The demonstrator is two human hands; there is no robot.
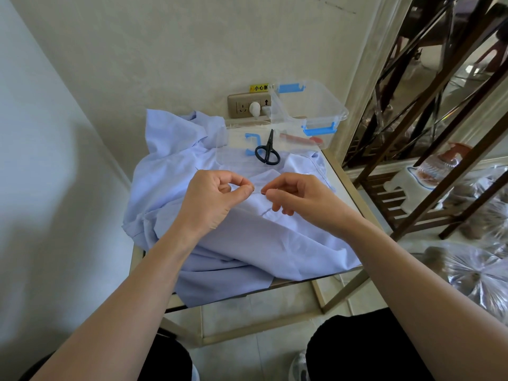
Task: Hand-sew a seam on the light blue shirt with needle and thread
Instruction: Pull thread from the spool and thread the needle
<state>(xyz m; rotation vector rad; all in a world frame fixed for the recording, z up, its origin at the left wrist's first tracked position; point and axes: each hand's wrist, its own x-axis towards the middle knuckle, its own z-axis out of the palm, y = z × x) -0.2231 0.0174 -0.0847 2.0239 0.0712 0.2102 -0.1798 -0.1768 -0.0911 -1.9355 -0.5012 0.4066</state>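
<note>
Head view: the shirt (247,243) was seen draped over the tabletop (347,188), with no stitches made out, a needle (262,191) pinched in the right hand (297,199) and, it was judged, thread in the left hand (217,199), so the seam was taken as wholly left.

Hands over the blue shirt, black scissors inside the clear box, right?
No. The scissors lie on the clear lid in front of the box, not inside it; the head view shows this. The left hand and right hand do work over the shirt.
</note>
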